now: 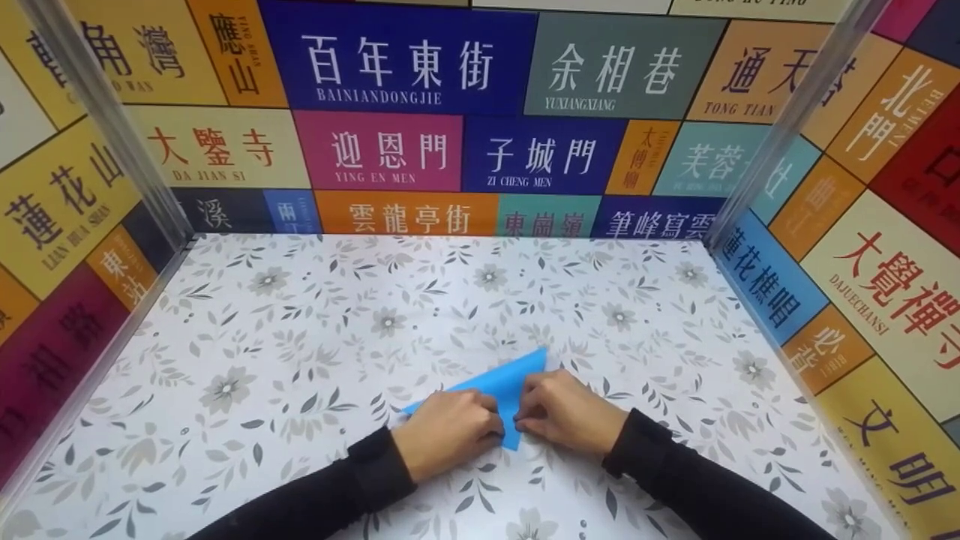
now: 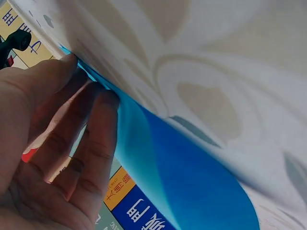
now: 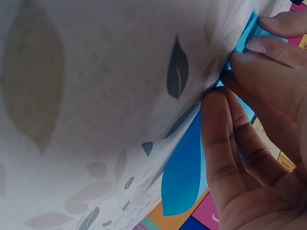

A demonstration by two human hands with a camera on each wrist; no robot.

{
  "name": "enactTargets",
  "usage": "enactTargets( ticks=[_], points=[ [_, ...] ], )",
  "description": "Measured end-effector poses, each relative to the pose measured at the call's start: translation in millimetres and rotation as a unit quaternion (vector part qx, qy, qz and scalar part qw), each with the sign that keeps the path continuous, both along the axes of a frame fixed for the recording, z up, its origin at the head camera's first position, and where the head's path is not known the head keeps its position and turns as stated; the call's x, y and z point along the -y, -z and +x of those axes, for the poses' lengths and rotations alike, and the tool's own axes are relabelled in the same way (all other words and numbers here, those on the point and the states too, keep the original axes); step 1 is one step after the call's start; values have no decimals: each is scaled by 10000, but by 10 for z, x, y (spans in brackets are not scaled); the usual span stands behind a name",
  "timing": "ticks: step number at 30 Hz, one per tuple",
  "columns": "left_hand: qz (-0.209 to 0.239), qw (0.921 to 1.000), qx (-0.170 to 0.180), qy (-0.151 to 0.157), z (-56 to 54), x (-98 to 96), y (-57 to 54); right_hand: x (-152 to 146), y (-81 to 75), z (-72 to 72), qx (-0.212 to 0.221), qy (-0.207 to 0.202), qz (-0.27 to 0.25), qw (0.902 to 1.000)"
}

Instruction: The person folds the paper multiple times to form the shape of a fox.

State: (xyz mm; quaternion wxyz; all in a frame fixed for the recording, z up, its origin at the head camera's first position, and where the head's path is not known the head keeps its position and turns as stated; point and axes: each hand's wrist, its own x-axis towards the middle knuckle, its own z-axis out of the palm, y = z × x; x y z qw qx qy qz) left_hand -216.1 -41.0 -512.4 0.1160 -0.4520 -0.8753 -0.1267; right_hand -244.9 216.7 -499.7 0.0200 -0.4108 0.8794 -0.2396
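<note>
A folded sheet of light blue paper lies on the patterned table surface, its tip pointing up and right in the head view. Both hands work at its near part. My left hand rests over the left half, fingers bent and fingertips at the paper's edge; it hides much of that side. With thumb and fingertips together, my right hand pinches the right edge. Only a narrow strip of paper shows between the hands. In the left wrist view, the folded paper bulges in a rounded, uncreased curve beyond the fingers.
The white table carries a grey flower and leaf print. Panels with coloured signs stand behind it and on both sides, such as the back panel. Clear strips run up the corners. Black sleeves cover both forearms.
</note>
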Motion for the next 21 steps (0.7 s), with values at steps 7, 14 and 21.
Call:
enactTargets(
  ticks=[7,14,21],
  points=[
    [137,9996,262,-31,-24,15,3,-7,14,2,49,17,-96,9999],
    [62,9993,379,-8,-39,37,-8,-3,40,17,78,159,-153,9997],
    [-56,9990,428,117,-84,80,-35,13,52,45,-162,100,-303,9994]
  ],
)
